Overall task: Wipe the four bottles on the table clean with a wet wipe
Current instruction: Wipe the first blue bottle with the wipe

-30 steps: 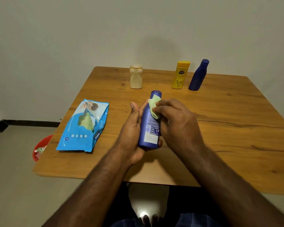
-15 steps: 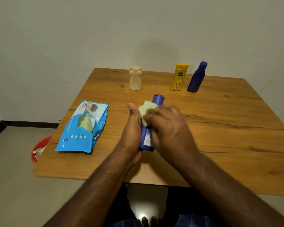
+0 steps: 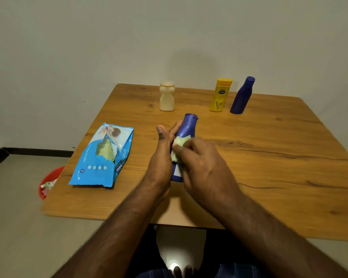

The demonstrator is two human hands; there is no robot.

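wet wipe (image 3: 179, 144) slid down blue bottle (image 3: 186, 131)

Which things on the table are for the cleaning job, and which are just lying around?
For the job:
blue bottle in the hands
green wet wipe
cream bottle
yellow bottle
dark blue bottle
left hand, holding
right hand, wiping

Just lying about:
wipes packet, maybe for spares
red bowl on the floor
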